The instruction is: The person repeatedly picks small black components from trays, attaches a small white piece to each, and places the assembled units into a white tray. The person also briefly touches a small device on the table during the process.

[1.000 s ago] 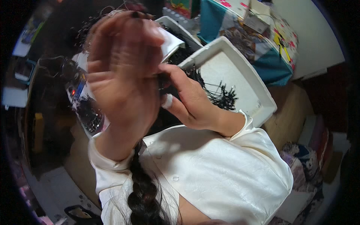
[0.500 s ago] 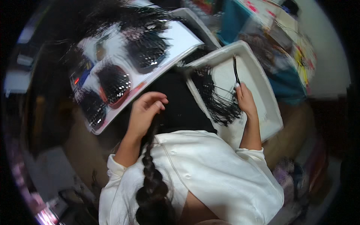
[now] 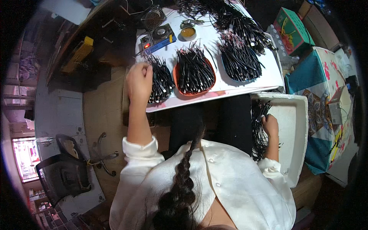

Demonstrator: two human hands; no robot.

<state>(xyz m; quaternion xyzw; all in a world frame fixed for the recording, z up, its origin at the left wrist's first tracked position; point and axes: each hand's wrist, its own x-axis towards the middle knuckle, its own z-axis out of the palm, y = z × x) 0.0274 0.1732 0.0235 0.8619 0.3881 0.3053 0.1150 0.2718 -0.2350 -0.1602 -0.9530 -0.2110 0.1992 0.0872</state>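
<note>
My left hand (image 3: 139, 82) is raised at the table's near left edge, its fingers curled closed. It is beside the leftmost bundle of short black cables (image 3: 161, 82); what it pinches, if anything, is hidden. My right hand (image 3: 270, 125) reaches into a white foam box (image 3: 285, 153) at my right. Its fingers are bent closed against a pile of loose black cables (image 3: 259, 132), and I cannot make out what they hold. On the table, an orange-red basket (image 3: 188, 93) and a blue basket (image 3: 240, 81) are each packed with upright black cables.
A small device with a glowing red light (image 3: 147, 45), a round fan guard (image 3: 153, 18) and a tin of amber stuff (image 3: 188, 33) stand on the white table (image 3: 209, 27). More cables (image 3: 245, 28) lie at its far right. A black chair (image 3: 65, 176) is at left.
The view has swung, now facing the table. My left hand has moved to the left cable bundle. My right hand, which held up a black cable, is now down at the pile in the box.
</note>
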